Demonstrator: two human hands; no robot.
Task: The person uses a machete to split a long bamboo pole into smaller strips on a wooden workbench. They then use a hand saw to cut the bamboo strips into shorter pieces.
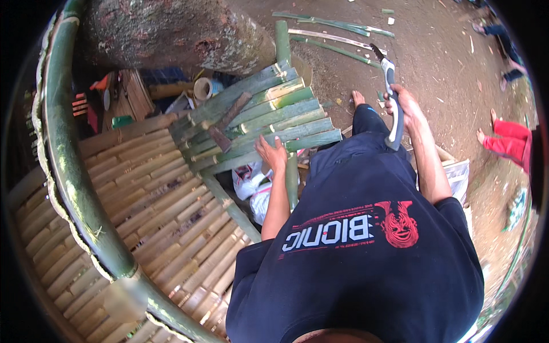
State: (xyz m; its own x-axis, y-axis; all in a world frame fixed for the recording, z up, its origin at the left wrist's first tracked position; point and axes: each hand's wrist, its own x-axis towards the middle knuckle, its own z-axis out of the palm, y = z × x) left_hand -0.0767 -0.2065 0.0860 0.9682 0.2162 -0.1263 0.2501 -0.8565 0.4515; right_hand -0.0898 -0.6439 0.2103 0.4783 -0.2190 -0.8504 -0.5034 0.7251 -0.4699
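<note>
My right hand (406, 107) is wrapped round the handle of a pruning saw (389, 73) with a grey and white grip. Its short dark blade points up and away, over the ground and apart from the bamboo. My left hand (272, 153) lies with fingers spread on the near edge of a row of split green bamboo slats (286, 116). These slats lie side by side on a bamboo frame, their right ends uneven. A hatchet (219, 138) with a worn wooden handle rests across them, just beyond my left fingers.
A yellowish bamboo slat platform (171, 228) spreads at left, with a thick curved green bamboo pole (71, 166) above it. A large tree trunk (177, 34) stands behind. Bamboo strips (337, 26) lie on bare soil. Plastic bags (247, 180) sit beneath the slats. Other people's legs (510, 137) show at right.
</note>
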